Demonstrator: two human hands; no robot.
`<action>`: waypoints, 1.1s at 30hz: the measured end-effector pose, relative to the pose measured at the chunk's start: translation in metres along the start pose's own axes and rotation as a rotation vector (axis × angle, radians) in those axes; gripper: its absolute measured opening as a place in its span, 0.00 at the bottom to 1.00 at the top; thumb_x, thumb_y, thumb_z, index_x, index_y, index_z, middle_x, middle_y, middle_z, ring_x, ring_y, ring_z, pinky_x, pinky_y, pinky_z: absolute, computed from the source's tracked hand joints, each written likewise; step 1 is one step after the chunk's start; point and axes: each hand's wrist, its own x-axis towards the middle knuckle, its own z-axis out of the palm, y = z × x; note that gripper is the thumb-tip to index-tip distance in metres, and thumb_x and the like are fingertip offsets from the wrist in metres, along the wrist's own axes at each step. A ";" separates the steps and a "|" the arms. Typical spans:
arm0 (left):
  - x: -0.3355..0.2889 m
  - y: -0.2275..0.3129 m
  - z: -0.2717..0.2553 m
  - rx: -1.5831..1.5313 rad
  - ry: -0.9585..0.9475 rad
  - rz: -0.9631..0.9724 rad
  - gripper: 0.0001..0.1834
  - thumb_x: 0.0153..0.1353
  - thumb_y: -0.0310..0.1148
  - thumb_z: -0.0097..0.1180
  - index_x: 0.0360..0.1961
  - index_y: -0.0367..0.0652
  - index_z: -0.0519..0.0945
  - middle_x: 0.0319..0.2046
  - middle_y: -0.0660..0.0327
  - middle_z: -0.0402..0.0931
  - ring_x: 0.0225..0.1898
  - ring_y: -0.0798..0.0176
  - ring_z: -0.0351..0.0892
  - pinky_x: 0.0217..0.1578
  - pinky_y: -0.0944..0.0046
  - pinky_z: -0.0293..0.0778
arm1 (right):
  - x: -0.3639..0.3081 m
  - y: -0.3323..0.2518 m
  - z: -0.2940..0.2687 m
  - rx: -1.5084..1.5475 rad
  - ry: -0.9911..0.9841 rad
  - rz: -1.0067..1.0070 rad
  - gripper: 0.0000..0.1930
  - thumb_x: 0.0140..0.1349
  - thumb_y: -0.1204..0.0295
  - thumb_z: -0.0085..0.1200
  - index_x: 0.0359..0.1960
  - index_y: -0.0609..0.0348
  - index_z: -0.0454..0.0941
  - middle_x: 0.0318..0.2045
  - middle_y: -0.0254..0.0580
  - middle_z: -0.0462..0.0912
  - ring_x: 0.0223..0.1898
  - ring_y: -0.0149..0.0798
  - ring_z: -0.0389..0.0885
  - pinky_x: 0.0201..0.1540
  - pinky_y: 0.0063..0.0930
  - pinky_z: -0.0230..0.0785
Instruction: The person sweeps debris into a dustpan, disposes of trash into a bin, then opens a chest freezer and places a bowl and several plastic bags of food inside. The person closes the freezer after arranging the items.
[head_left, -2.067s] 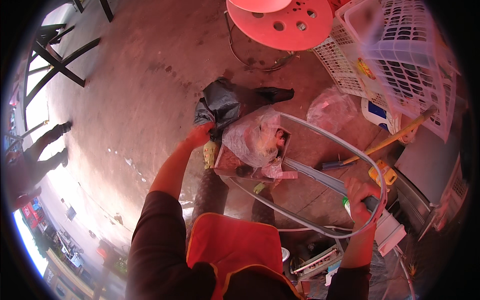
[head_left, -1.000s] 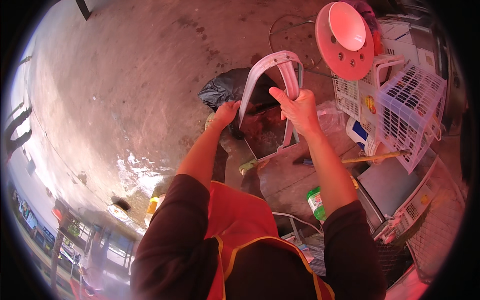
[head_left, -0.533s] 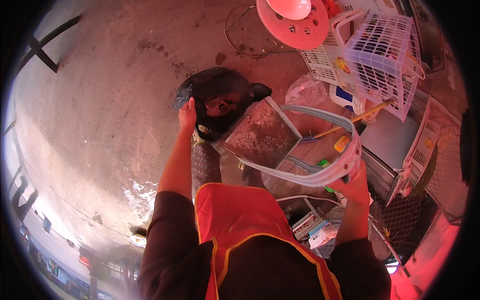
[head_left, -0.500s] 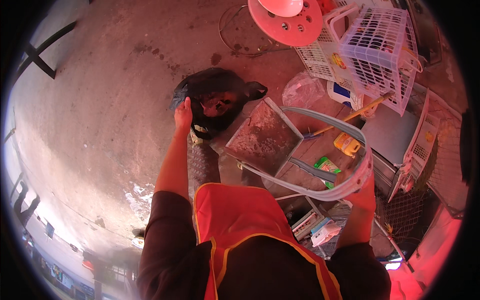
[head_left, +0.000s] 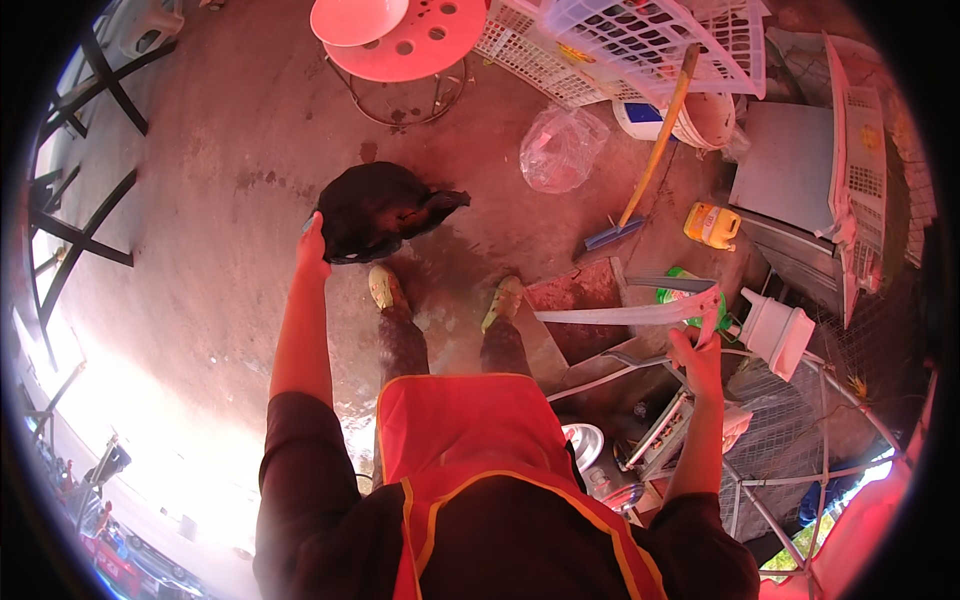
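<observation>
My left hand (head_left: 312,246) grips the rim of a black plastic bag (head_left: 375,205) out to the left. The bag hangs partly collapsed above the floor, and its contents are mostly in dark shadow. My right hand (head_left: 702,362) is closed round the pale looped handle of a square, dirt-stained dustpan (head_left: 578,300). The pan is held low to the right of my shoes, apart from the bag. Behind the handle is a green bottle (head_left: 680,283), partly covered by it.
A blue-headed broom with a yellow stick (head_left: 660,140) leans by plastic crates (head_left: 640,35). Near it are a yellow jug (head_left: 712,226), a white bucket (head_left: 704,118) and a clear plastic bag (head_left: 562,150). A round red stool (head_left: 415,45) bearing a bowl stands ahead; a wire-mesh frame (head_left: 790,425) is at right.
The dustpan has moved away from the black bag, down and to the right. The bag has shifted left and its mouth looks less open. My view has turned, so the surroundings have shifted.
</observation>
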 end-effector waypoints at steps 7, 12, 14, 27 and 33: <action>-0.048 0.032 0.036 0.126 -0.134 0.001 0.22 0.62 0.44 0.60 0.50 0.39 0.78 0.43 0.59 0.80 0.41 0.61 0.81 0.43 0.63 0.76 | 0.004 0.227 -0.066 0.081 0.373 0.071 0.12 0.59 0.66 0.63 0.26 0.60 0.77 0.23 0.36 0.80 0.24 0.29 0.73 0.33 0.24 0.65; -0.071 0.049 0.049 -0.050 -0.148 -0.058 0.19 0.63 0.33 0.57 0.51 0.34 0.75 0.46 0.55 0.79 0.46 0.56 0.80 0.47 0.57 0.77 | -0.006 0.346 -0.062 0.377 0.614 0.530 0.14 0.62 0.58 0.60 0.37 0.56 0.78 0.35 0.31 0.82 0.33 0.29 0.74 0.36 0.27 0.65; -0.071 0.049 0.049 -0.052 -0.144 -0.041 0.20 0.64 0.31 0.55 0.54 0.34 0.73 0.48 0.54 0.79 0.47 0.56 0.79 0.49 0.57 0.76 | -0.003 0.361 -0.048 0.443 0.676 0.677 0.16 0.62 0.55 0.59 0.41 0.53 0.76 0.35 0.30 0.80 0.38 0.29 0.73 0.38 0.30 0.67; -0.065 -0.005 0.069 0.128 -0.157 0.371 0.22 0.67 0.28 0.49 0.63 0.45 0.69 0.47 0.62 0.75 0.47 0.69 0.73 0.48 0.67 0.68 | 0.095 0.516 0.145 0.868 0.238 0.971 0.16 0.59 0.69 0.60 0.50 0.49 0.78 0.43 0.33 0.76 0.47 0.39 0.73 0.48 0.37 0.74; -0.095 -0.024 0.091 0.591 -0.021 0.734 0.33 0.72 0.49 0.38 0.72 0.44 0.51 0.62 0.51 0.65 0.66 0.57 0.60 0.68 0.51 0.51 | 0.385 0.389 0.272 -0.468 0.170 -0.235 0.12 0.51 0.62 0.63 0.40 0.38 0.86 0.49 0.53 0.79 0.48 0.57 0.76 0.50 0.49 0.69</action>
